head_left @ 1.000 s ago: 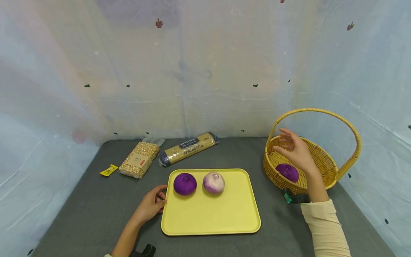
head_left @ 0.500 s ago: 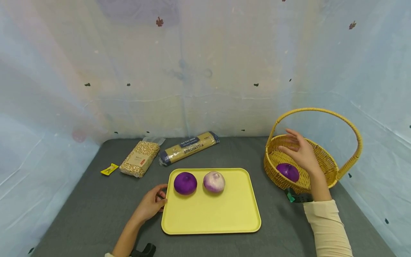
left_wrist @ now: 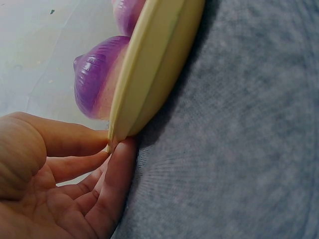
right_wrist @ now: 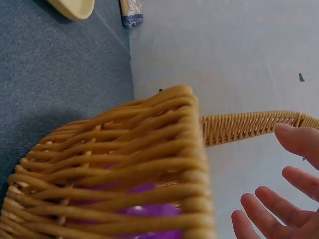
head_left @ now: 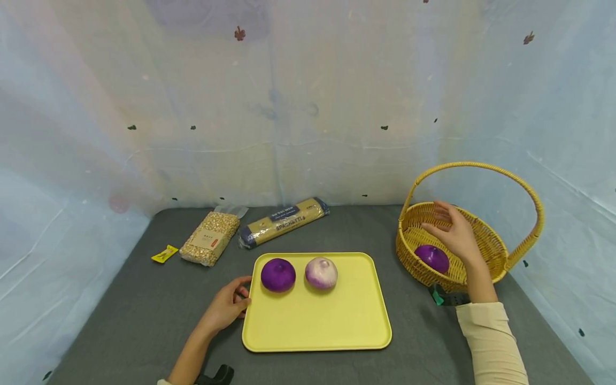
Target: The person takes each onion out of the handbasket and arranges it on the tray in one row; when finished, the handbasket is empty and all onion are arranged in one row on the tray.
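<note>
The right hand [head_left: 456, 235] is hovering over the wicker basket [head_left: 486, 243], and since a second ago it has been sinking: it was held above the near rim then, and now it is lying lower, inside the mouth of the basket, just above the purple onion [head_left: 432, 258] that is resting on the basket floor. Its fingers [right_wrist: 271, 208] are spreading wide and loose in the right wrist view, holding nothing and not touching the weave. The onion in the basket is sitting where it sat before.

The left hand [head_left: 226, 306] is staying put at the left edge of the yellow tray [head_left: 317, 326]. In the left wrist view its fingers [left_wrist: 112, 172] are lying nearly straight, the tips touching the underside of the tray's rim [left_wrist: 149, 69], with the thumb just above the lip; whether they are actually pinching it is hard to tell.

On the tray, a dark purple onion [head_left: 278, 275] and a paler, white-streaked onion [head_left: 321, 272] are sitting side by side near the far edge, close but apart, unmoved from the earlier frames. Behind the tray on the grey desk [head_left: 144, 310], a spaghetti packet [head_left: 283, 222], a bag of grains [head_left: 209, 238] and a small yellow sachet [head_left: 163, 253] are lying as they lay before.
</note>
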Demonstrator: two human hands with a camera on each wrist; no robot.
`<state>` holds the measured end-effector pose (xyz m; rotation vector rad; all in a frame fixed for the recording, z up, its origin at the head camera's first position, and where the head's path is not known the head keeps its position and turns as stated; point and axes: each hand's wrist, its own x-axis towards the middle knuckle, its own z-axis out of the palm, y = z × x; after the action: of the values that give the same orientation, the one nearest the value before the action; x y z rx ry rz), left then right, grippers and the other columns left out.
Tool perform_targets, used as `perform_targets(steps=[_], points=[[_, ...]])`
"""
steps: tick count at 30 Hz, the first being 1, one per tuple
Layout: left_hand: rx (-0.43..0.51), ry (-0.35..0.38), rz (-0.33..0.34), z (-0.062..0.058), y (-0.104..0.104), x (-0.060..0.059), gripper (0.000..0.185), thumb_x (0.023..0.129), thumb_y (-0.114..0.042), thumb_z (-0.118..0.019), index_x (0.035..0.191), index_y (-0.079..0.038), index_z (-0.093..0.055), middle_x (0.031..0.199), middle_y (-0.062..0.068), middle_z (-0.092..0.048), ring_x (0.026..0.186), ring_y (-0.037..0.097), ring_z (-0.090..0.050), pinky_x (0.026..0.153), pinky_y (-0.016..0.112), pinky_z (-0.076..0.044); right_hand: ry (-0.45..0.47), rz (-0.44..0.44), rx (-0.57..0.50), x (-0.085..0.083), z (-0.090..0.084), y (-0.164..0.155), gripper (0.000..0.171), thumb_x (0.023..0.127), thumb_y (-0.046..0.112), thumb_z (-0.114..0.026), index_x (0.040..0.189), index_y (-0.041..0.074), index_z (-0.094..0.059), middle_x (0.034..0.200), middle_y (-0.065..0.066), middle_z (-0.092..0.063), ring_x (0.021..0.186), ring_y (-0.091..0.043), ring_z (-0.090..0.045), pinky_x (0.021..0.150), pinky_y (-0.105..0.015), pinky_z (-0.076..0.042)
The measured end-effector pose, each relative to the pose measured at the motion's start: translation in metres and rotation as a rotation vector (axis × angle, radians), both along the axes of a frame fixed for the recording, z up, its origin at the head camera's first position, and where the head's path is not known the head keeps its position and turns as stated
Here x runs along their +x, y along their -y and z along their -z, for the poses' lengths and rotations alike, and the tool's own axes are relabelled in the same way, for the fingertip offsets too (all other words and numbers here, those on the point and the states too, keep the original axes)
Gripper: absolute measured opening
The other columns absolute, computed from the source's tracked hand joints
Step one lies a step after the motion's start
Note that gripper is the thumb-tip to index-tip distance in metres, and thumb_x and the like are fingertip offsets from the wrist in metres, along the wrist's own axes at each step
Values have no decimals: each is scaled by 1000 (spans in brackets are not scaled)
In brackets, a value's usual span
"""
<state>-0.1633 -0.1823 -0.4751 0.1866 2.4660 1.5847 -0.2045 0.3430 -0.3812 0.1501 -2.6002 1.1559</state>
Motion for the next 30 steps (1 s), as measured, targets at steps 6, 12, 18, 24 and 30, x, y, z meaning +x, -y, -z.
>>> perform_targets(steps=[6,12,18,24,30], points=[[-13,1,4,3,0,-1,48,86,7,-57,132,0,-46,88,10,-51,63,16,-53,50,28,-50,41,23,8,2,6,-3,71,88,31,-64,144,2,-29,135,-29,-40,120,-46,-40,91,-60,-38],[-4,-1,-4,2,-1,0,48,86,5,-58,132,1,-46,88,10,-51,61,16,-52,50,29,-49,73,28,7,5,9,-5,72,89,31,-63,145,3,-27,136,-30,-37,120,-49,-39,90,-62,-37],[-7,-1,-6,1,-1,0,48,86,6,-58,132,1,-46,88,10,-51,61,17,-52,50,29,-49,109,24,21,5,16,-8,72,89,34,-63,145,4,-27,137,-31,-36,121,-50,-38,91,-63,-36],[-22,15,-19,3,-1,-1,48,86,6,-57,132,0,-46,87,10,-50,61,17,-52,51,29,-50,157,11,36,4,25,-9,70,88,34,-63,142,1,-32,136,-31,-37,121,-51,-37,92,-63,-35],[-21,13,-24,2,-2,-1,48,85,7,-57,131,0,-47,87,10,-50,61,17,-51,50,29,-49,183,2,46,4,31,-10,67,88,32,-64,139,-2,-35,135,-32,-38,121,-50,-37,93,-63,-35]])
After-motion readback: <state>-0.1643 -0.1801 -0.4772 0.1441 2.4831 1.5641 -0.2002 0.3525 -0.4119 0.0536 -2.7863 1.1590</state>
